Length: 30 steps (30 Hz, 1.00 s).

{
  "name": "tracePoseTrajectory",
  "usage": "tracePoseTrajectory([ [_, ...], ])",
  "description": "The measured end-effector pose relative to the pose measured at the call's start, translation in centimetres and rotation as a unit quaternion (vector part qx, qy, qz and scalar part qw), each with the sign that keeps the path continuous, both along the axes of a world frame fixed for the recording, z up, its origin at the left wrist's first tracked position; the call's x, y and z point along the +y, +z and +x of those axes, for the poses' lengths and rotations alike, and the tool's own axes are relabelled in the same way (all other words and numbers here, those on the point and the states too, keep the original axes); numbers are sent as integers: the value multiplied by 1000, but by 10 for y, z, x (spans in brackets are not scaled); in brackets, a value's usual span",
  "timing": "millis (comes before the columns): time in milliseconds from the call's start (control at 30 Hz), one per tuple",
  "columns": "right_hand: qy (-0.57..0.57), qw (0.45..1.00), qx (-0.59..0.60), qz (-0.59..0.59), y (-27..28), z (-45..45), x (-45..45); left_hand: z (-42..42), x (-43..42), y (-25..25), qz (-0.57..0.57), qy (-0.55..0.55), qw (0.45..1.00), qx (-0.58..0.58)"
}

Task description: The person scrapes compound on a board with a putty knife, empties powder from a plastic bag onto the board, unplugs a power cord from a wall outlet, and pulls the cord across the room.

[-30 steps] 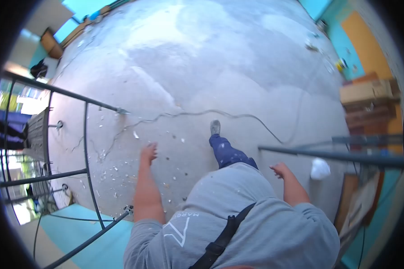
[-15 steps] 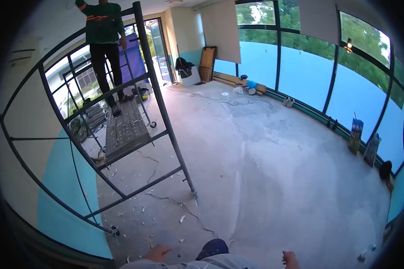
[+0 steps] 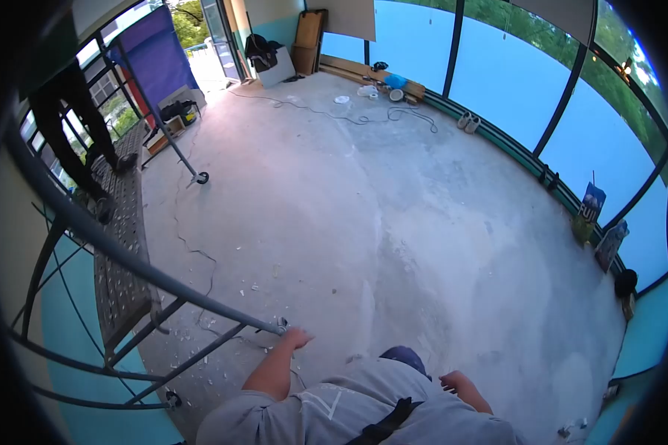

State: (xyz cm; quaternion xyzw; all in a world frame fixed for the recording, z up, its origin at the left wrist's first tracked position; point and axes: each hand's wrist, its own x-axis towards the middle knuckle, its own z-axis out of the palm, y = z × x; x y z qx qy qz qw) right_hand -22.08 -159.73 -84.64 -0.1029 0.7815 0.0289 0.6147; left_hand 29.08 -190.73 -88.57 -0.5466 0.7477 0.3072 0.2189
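Observation:
My left hand (image 3: 298,339) reaches forward at lower centre with its fingers stretched out and nothing in them. It appears beside the foot of a grey metal scaffold frame (image 3: 193,293); I cannot tell whether they touch. On the other side, my right hand (image 3: 459,381) hangs over the floor, fingers loosely bent and apart, holding nothing visible. Between the hands show my grey shirt (image 3: 349,393), a black strap (image 3: 384,423) and a dark blue piece of clothing (image 3: 404,357).
A person (image 3: 70,111) stands on the scaffold's perforated platform (image 3: 122,245) at left. A cable (image 3: 177,215) and white chips lie on the concrete floor (image 3: 289,208). A castor wheel (image 3: 202,178) stands beyond. Shoes (image 3: 468,122) and bags (image 3: 588,211) line the window side.
My view has tipped downward and turned, so the scaffold appears lower and further left. More of my shirt and arms shows. Both hands appear higher in view.

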Motion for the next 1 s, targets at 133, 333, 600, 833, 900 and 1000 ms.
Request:
tracePoseTrajectory([
  [133,-96,995,33,-19,10,-44,-71,-107,-185,93,-37,81,990,107],
  [333,-16,989,29,-141,104,-114,-272,-151,-361,23,-10,184,980,79],
  [600,-9,979,157,-126,-21,-332,-714,-137,-465,-7,239,462,854,-13],
  [833,-141,936,121,-299,1,-369,-1084,-131,-707,-76,190,354,913,-65],
  [900,-124,962,92,-227,-19,-364,-1140,-179,-848,-26,223,338,911,-83],
  [1000,76,994,29,-69,-20,-355,-1202,-248,-1050,66,102,273,956,-42],
])
